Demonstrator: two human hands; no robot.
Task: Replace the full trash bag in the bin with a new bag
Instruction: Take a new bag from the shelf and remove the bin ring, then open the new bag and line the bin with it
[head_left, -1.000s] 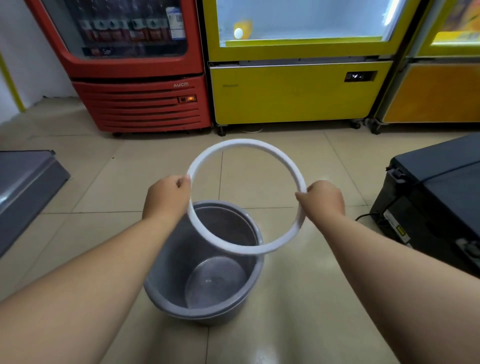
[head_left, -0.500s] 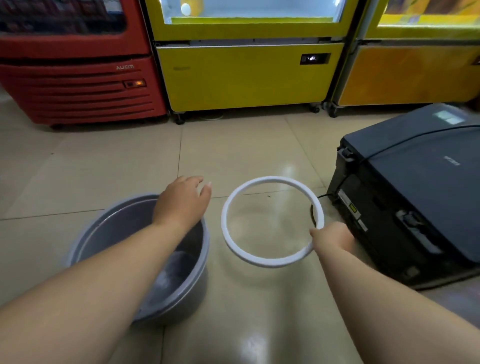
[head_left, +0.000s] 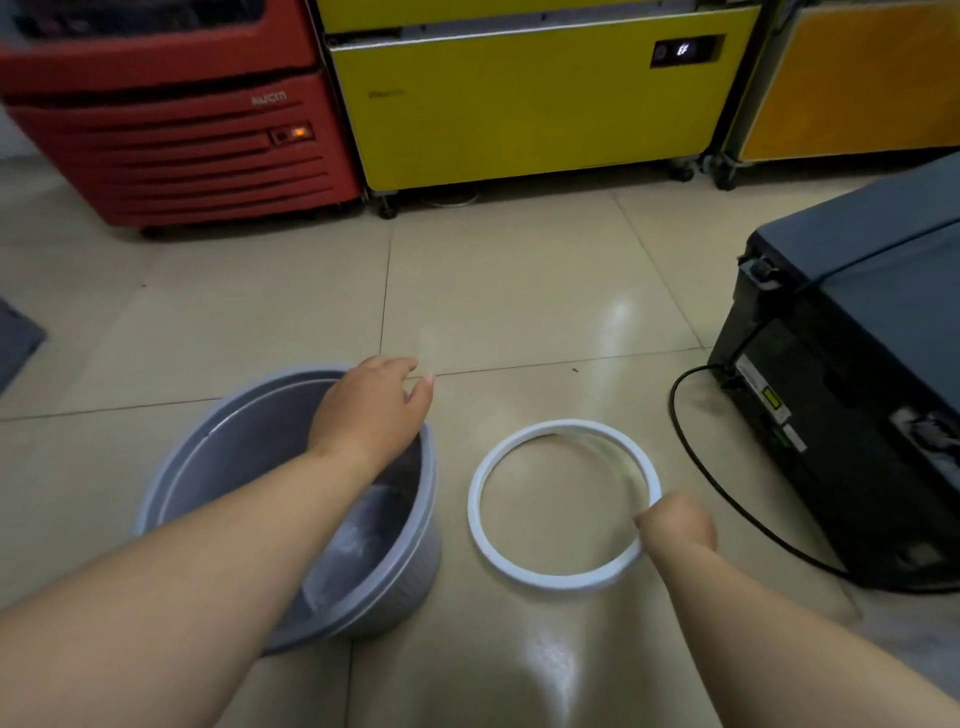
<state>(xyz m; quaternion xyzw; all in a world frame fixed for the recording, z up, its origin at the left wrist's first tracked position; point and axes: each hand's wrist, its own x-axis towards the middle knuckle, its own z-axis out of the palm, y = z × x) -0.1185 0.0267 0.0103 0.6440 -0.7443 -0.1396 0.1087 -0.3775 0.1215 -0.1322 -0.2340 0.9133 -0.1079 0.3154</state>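
On the floor, right hand (head_left: 675, 525) pinches white ring (head_left: 519, 569); left hand (head_left: 371, 410) spread above bin (head_left: 410, 571)

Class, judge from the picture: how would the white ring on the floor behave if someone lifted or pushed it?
The white ring keeps a clean circle though the right hand touches only one edge, so it is probably stiff. Thin and hollow, it likely weighs little. Lying flat on the glossy tile floor, it would probably slide, not roll.
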